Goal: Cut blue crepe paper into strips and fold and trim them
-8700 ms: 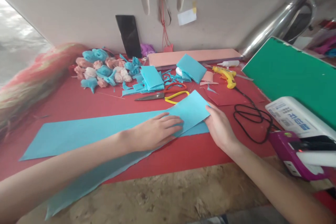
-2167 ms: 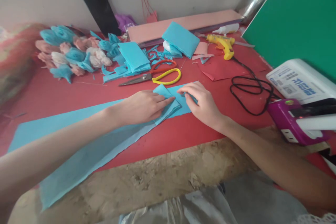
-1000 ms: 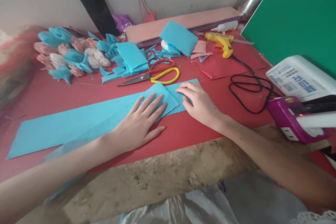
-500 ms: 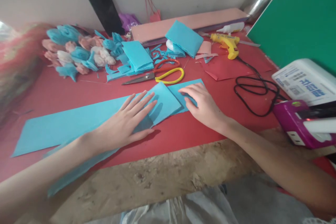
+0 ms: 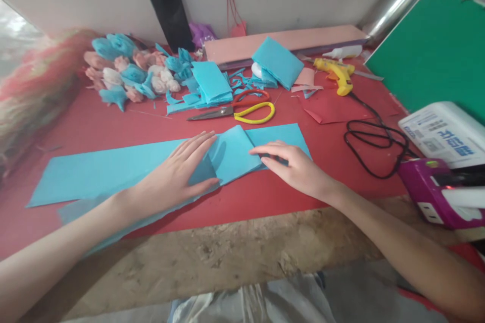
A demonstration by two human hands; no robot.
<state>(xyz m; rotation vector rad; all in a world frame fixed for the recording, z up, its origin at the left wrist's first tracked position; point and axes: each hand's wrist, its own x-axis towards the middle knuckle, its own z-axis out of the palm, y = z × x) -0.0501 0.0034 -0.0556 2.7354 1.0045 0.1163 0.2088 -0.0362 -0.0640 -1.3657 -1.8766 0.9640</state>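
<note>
On the far left, a fuzzy red-and-tan bundle is lying beside blue, pink and white paper flowers. Nearer, a long blue paper strip is stretching rightward across the red tabletop, with a second blue strip partly overlapping its near side. The left hand is lying palm down over the blue paper, its fingers extending close together and its thumb standing apart; it is gripping nothing. Beyond it, scissors are resting with their handles pointing right. Right of this hand, the second strip's folded end is lying on the long strip. The right hand is curving its thumb and forefinger around that end's right edge; whether they are pinching it or only touching, I cannot tell. Farther right, a yellow glue gun is lying, and a green board is leaning.
</note>
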